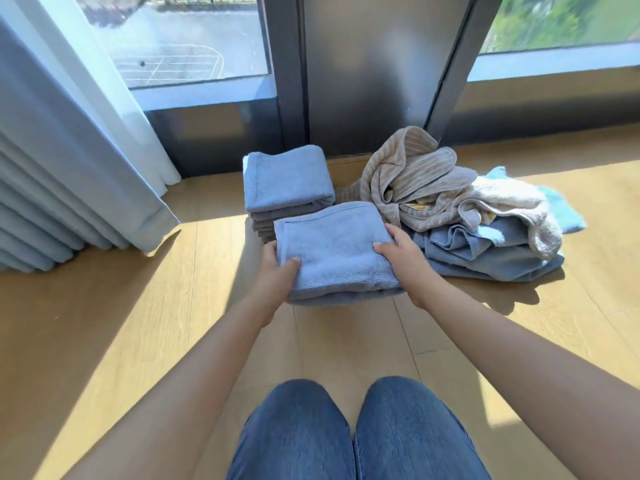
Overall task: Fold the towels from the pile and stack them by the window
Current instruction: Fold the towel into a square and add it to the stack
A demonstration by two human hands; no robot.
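A person kneels on a wooden floor (104, 306). Both hands hold one folded blue towel (332, 247). The left hand (277, 271) grips the towel's left side, with the thumb on top and the fingers tucked under. The right hand (401, 258) grips the right side, with the thumb on top too. The towel is flat and sits between the hands, just in front of the stack (287, 181). I cannot tell if it touches the floor.

The stack is made of folded towels, blue on top and grey ones under it. It stands at the far edge of the floor, right by the window (180, 39).

To the right of the stack is the pile (467, 216) of messy towels. A tan striped one is on top, a white fluffy one is beside it, and blue ones lie below. The right hand is near the pile.

A long pale curtain (69, 150) hangs at the left edge of the floor. Sunshine makes bright patches on the wood. The person's knees in blue jeans (346, 427) are at the near edge.
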